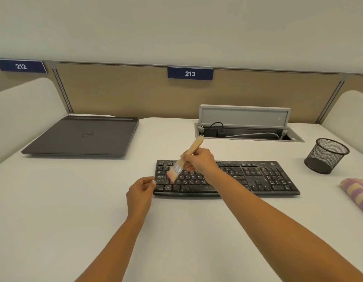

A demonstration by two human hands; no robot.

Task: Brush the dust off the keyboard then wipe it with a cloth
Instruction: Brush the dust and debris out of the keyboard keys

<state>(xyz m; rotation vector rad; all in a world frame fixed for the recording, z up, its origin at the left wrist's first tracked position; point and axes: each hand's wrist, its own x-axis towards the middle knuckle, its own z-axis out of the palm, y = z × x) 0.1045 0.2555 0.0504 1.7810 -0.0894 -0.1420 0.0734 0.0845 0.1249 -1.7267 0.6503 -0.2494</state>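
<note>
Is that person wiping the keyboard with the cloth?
No, the cloth lies untouched off to the right while the right hand holds a brush over the keyboard.

Two bare forearms, uncovered along all of their visible length, smooth and slender toward the wrists. Bare left hand [141, 192] just off the left end of the keyboard [258, 178], with pale-tipped nails [154, 181] on the fingers nearest it. Bare right hand [199, 161] over the keyboard's left half, knuckles showing.
</note>
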